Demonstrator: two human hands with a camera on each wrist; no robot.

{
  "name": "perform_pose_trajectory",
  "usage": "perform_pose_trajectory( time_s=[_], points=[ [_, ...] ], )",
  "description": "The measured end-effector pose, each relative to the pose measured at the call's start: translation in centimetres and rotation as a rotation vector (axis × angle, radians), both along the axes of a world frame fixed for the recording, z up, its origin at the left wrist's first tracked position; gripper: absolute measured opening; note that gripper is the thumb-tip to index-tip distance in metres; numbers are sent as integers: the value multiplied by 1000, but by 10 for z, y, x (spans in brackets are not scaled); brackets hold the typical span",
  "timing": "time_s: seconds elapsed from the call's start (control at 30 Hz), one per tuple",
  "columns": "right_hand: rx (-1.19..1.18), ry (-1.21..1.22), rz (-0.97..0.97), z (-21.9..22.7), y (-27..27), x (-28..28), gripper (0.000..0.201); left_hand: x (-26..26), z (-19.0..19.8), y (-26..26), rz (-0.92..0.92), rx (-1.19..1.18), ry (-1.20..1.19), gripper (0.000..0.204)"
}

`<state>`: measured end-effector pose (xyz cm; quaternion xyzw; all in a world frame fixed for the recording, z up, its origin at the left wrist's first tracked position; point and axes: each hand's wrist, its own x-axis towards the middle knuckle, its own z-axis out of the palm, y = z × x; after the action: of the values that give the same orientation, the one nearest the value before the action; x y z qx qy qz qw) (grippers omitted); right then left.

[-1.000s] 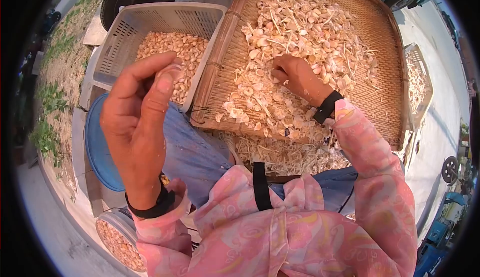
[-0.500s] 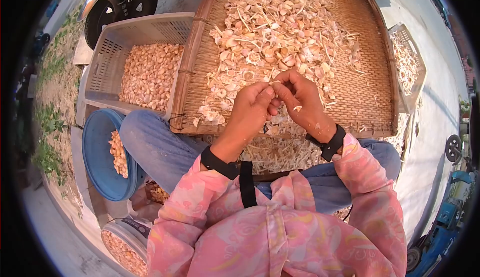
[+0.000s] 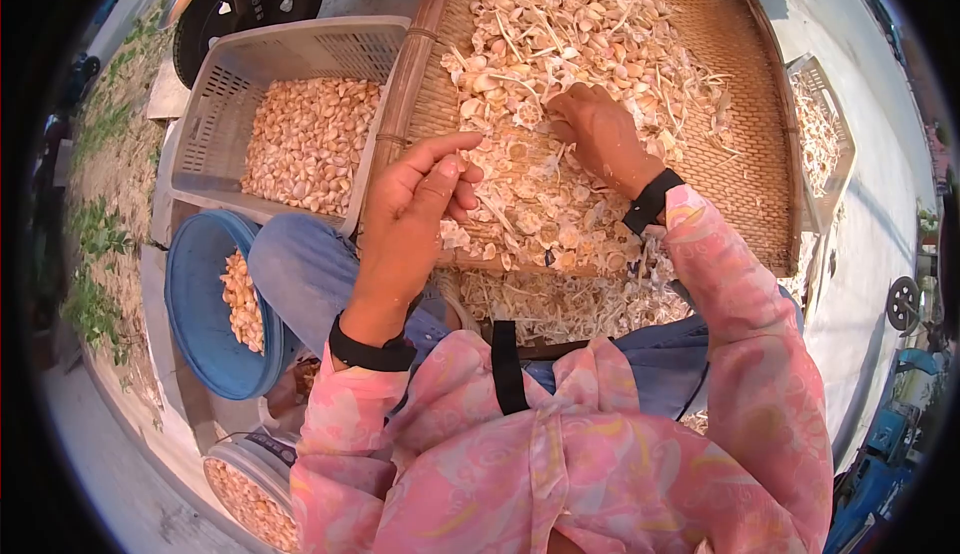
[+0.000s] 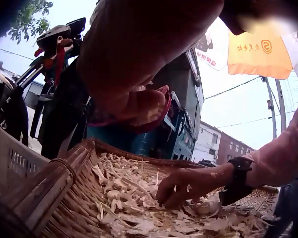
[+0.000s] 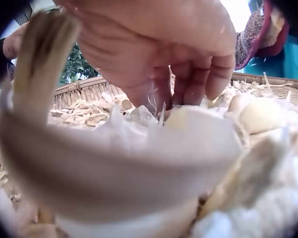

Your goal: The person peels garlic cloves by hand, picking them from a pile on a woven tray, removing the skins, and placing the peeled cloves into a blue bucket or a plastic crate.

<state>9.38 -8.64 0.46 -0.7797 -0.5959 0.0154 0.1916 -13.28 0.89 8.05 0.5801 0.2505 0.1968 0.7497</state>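
My left hand [image 3: 405, 209] is raised over the near left edge of the woven tray [image 3: 755, 74]. Its fingers are loosely bent, the thumb near the index finger, and nothing shows between them. Over the tray my right hand [image 3: 603, 137] reaches down into a heap of garlic cloves and papery skins [image 3: 570, 29]. In the right wrist view its bent fingers [image 5: 193, 82] point down among the garlic, and I cannot tell whether they grip a piece. A pale garlic clove [image 5: 260, 115] lies close by; a blurred dry stem [image 5: 39, 64] stands in front of the lens.
Left of the tray is a plastic crate [image 3: 215, 124] of cloves. A blue bucket [image 3: 195, 304] with some cloves and a white bucket [image 3: 285, 474] of cloves stand by the left leg. Another crate [image 3: 835, 144] holds peelings at right. Wheels [image 3: 190, 44] stand behind.
One second ago the left hand was raised at the left; half a second ago both hands met over the near tray. Now they are apart, the right back in the heap, the left drawn leftward.
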Motion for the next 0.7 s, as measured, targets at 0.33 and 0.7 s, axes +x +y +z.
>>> perform_pose_trajectory(
  time_s=[0.33,0.7],
  points=[
    [-59,364,109,-5,-12,14,30,28,-17,39,-25,949,324,27],
    [80,391,-216,17,-102,41,18,134,-87,-6,-372,1236,501,14]
  ],
)
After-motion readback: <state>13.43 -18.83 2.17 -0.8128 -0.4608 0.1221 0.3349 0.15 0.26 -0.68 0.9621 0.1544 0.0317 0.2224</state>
